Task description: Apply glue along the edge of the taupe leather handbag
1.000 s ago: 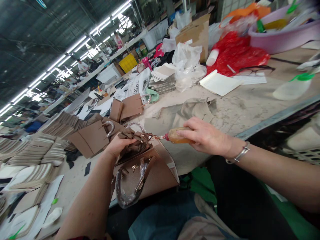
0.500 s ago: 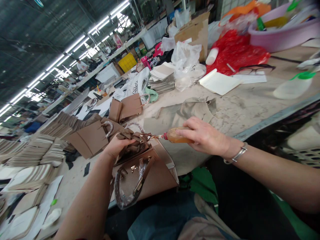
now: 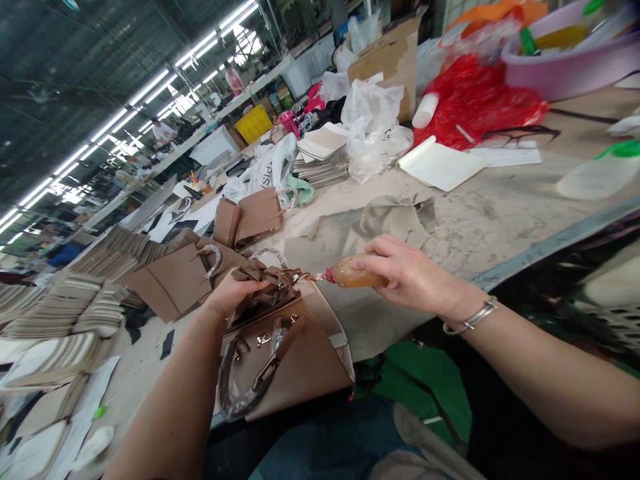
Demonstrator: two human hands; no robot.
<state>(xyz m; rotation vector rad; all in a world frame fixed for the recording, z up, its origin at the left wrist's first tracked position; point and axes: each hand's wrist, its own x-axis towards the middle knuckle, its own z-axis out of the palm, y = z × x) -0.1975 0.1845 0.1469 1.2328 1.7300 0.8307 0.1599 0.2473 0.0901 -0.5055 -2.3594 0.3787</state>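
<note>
A brown handbag [image 3: 300, 357] lies at the table's front edge, its wrapped handle hanging over the near side. My left hand [image 3: 236, 290] is closed on the bag's bunched brown lining [image 3: 265, 283]; some fingertips are hidden in the folds. In my right hand [image 3: 407, 277] is a squeeze bottle [image 3: 355, 272] of amber glue, held on its side. Its red-collared nozzle points left and meets the edge of the lining at the bag's opening. Whether glue is flowing, I cannot tell.
More brown bags [image 3: 173, 280] stand behind my left hand, near stacks of brown panels [image 3: 55, 310]. A grey cloth [image 3: 370, 223] lies beyond the bottle. Farther right are a notebook [image 3: 447, 167], eyeglasses [image 3: 520, 135], a red plastic bag [image 3: 465, 100] and a purple basin [image 3: 535, 77].
The handbag has shifted slightly left and down in view. Both hands keep their holds, and the bottle's nozzle stays at the lining's edge.
</note>
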